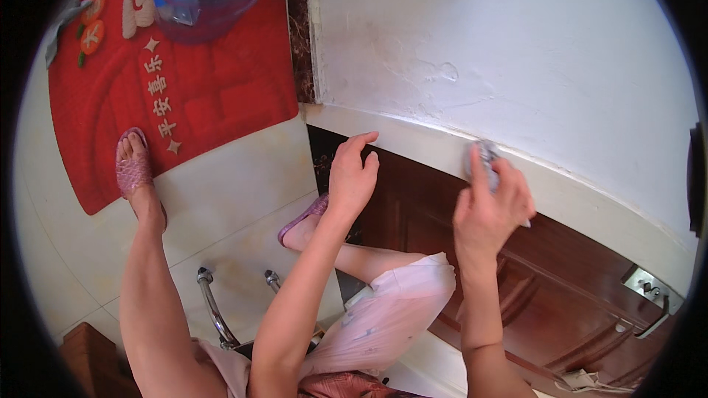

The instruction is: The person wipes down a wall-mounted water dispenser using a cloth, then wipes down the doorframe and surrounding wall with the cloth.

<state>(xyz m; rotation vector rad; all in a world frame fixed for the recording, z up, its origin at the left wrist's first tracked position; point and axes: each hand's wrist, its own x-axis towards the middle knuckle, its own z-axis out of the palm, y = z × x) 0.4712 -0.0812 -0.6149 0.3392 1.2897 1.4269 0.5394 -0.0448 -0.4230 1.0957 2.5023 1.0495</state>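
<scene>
My right hand (492,210) presses a crumpled grey wad (488,157), probably a cloth, against the white ledge (406,135) where it meets the wall. Its index finger points forward over the wad; motion blurs the hand slightly. A small white tip shows below the curled fingers, too little to identify. My left hand (353,179) holds nothing, with thumb and fingers apart, close to the ledge's lower edge. Above the ledge, the white wall (498,38) has blistered, cracked paint and a rough seam along its foot.
Below the ledge is a dark brown wooden panel (531,282) with a metal lock plate (647,286). A red doormat (232,91) lies on the tiled floor (249,193), under a clear plastic container (221,0). Chrome legs (209,293) stand between my feet. A white cord (589,381) lies lower right.
</scene>
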